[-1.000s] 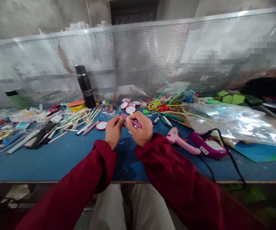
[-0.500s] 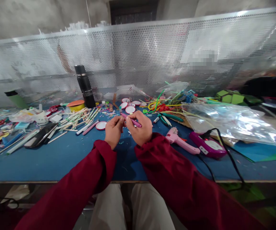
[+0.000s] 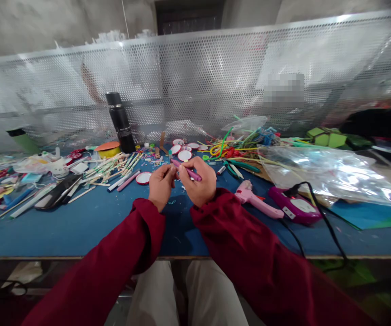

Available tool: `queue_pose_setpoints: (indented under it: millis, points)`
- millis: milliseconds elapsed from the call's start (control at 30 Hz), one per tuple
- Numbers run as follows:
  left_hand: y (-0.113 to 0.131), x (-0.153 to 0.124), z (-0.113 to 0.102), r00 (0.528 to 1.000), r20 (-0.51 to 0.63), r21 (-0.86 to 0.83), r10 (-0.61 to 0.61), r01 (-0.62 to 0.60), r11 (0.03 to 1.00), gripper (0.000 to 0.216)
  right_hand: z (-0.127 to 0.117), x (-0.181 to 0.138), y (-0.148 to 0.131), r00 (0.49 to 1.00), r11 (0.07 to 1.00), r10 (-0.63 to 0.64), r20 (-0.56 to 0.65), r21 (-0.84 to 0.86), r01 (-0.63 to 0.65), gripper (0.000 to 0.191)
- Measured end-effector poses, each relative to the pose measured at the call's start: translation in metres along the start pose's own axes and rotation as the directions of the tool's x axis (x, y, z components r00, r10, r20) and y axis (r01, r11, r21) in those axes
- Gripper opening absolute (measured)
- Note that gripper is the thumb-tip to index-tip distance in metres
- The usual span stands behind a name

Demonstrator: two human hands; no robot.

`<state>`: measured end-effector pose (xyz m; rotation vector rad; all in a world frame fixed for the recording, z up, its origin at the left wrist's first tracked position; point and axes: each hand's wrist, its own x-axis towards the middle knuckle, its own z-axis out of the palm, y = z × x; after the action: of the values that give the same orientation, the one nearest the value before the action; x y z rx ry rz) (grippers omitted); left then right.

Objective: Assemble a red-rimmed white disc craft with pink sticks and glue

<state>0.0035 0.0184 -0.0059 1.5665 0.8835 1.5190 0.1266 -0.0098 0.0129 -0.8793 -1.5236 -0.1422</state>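
My right hand [image 3: 198, 183] is closed round a thin pink stick [image 3: 189, 171] that slants up to the left over the blue table [image 3: 80, 226]. My left hand [image 3: 159, 183] is pinched shut right beside it, fingertips near the stick's upper end; what it pinches is too small to make out. Both hands hover close together just above the table's middle, with dark red sleeves behind them. A round white disc with a red rim [image 3: 143, 178] lies just left of my left hand.
A pink glue gun [image 3: 255, 199] and a purple device [image 3: 293, 208] with a black cable lie to the right. A black flask [image 3: 120, 122] stands at the back. Sticks and straws litter the left; coloured tubes [image 3: 236, 147] and a plastic bag [image 3: 324, 174] fill the right. A perforated metal screen backs the table.
Hardly anything differs; my hands have shifted only slightly around the pink stick.
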Motion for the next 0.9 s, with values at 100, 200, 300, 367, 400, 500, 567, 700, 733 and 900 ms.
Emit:
queue_pose_setpoints:
  millis: [100, 200, 300, 367, 400, 500, 567, 700, 733, 900]
  points:
    - [-0.0013, -0.0001, 0.0000, 1.000, 0.001, -0.004, 0.002, -0.002, 1.000, 0.025, 0.0000, -0.0001, -0.0002, 1.000, 1.000, 0.000, 0.004, -0.006, 0.000, 0.012]
    - [-0.0023, 0.0000, 0.0003, 1.000, 0.006, -0.012, 0.005, -0.005, 1.000, 0.026, 0.0005, -0.0004, -0.0004, 1.000, 1.000, -0.002, 0.009, -0.017, 0.003, 0.012]
    - [-0.0019, 0.0002, 0.0005, 1.000, 0.010, -0.006, 0.009, -0.009, 1.000, 0.026, 0.0010, -0.0005, 0.0003, 1.000, 1.000, -0.003, 0.009, -0.027, 0.003, 0.012]
    - [-0.0012, 0.0006, 0.0003, 1.000, 0.005, -0.002, 0.006, -0.006, 1.000, 0.025, 0.0008, -0.0001, 0.0016, 1.000, 0.999, -0.003, 0.001, -0.035, 0.003, 0.013]
    - [-0.0010, 0.0008, 0.0000, 1.000, 0.002, 0.001, 0.006, -0.006, 1.000, 0.025, 0.0005, 0.0001, 0.0024, 1.000, 0.999, -0.001, -0.009, -0.039, 0.000, 0.012]
    - [-0.0011, 0.0013, -0.0010, 1.000, -0.006, 0.006, 0.012, -0.012, 1.000, 0.025, -0.0011, 0.0009, 0.0043, 0.998, 0.999, 0.017, -0.057, -0.049, -0.019, 0.011]
    - [-0.0011, 0.0013, -0.0012, 1.000, -0.010, 0.003, 0.015, -0.015, 1.000, 0.025, -0.0019, 0.0009, 0.0042, 0.998, 0.999, 0.022, -0.066, -0.043, -0.025, 0.010]
    - [0.0012, 0.0002, 0.0002, 1.000, -0.017, -0.015, -0.007, 0.007, 1.000, 0.025, -0.0013, 0.0002, 0.0015, 1.000, 1.000, 0.001, -0.018, -0.029, -0.001, 0.011]
    - [0.0021, -0.0001, 0.0008, 1.000, -0.016, -0.020, -0.015, 0.014, 1.000, 0.026, -0.0008, 0.0001, 0.0008, 1.000, 0.999, 0.000, -0.012, -0.032, 0.000, 0.012]
    - [0.0035, 0.0003, 0.0018, 1.000, -0.011, -0.029, -0.008, 0.007, 1.000, 0.024, 0.0008, -0.0002, -0.0001, 1.000, 0.999, -0.004, 0.001, -0.036, 0.004, 0.012]
